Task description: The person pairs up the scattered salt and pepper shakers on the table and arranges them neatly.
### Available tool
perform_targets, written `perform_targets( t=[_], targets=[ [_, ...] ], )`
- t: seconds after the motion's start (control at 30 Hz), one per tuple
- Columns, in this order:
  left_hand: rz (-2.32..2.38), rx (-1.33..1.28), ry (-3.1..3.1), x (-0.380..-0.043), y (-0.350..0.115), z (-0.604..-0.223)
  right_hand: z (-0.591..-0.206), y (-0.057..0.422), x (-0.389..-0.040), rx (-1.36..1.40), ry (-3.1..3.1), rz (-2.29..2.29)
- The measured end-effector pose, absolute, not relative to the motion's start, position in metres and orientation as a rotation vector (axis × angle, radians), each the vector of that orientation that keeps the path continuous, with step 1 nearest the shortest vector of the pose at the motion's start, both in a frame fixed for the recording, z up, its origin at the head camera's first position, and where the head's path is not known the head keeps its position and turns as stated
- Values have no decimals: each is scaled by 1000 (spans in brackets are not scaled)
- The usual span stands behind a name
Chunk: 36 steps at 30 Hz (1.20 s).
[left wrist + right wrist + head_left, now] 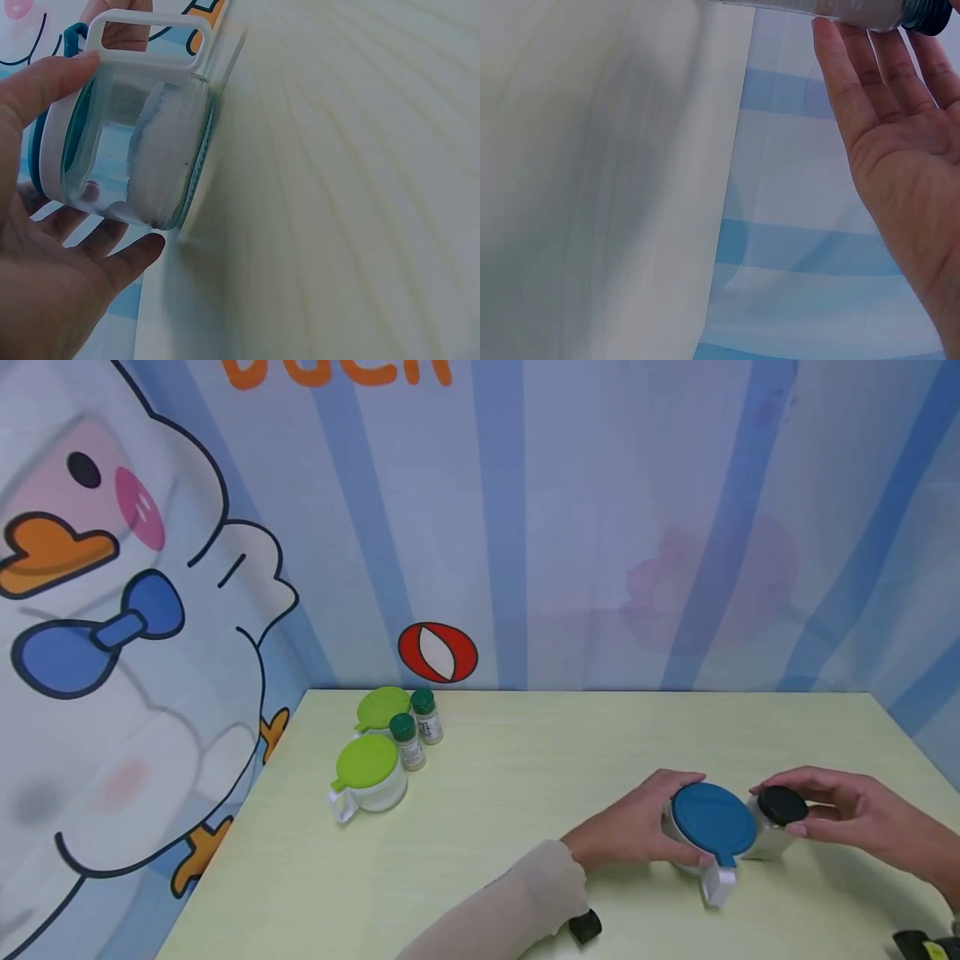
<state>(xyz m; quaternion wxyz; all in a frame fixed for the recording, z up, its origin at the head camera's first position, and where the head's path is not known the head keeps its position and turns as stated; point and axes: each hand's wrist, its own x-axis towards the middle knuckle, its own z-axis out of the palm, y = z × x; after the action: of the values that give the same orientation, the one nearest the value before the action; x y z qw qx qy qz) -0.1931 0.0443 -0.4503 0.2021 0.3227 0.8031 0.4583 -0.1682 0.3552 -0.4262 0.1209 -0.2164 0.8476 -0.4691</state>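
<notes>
At the right of the head view, my left hand [633, 822] grips a seasoning jar [712, 820] with a blue lid and a white handle. In the left wrist view the jar [161, 150] has clear walls and white grainy contents; my thumb lies by the lid rim and the handle. Right beside it stands a small clear bottle [767, 842] with a black cap, pinched near the cap between the thumb and fingers of my right hand [862, 806]. Only part of this bottle [862, 11] shows along the top of the right wrist view.
Two white-handled jars with green lids, the front jar [367, 772] and the rear jar [382, 706], stand at the table's back left. Beside them are two small green-capped bottles, one nearer [408, 743] and one farther [427, 718]. A printed backdrop [562, 527] rises behind the table [495, 793].
</notes>
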Motion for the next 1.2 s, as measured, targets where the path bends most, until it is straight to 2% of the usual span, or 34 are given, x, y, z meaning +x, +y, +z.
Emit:
perform_targets(
  t=[1.2],
  targets=[
    [1296, 840, 2254, -196, 48, -449, -434, 362, -176, -720, 2538, -1290]
  ],
)
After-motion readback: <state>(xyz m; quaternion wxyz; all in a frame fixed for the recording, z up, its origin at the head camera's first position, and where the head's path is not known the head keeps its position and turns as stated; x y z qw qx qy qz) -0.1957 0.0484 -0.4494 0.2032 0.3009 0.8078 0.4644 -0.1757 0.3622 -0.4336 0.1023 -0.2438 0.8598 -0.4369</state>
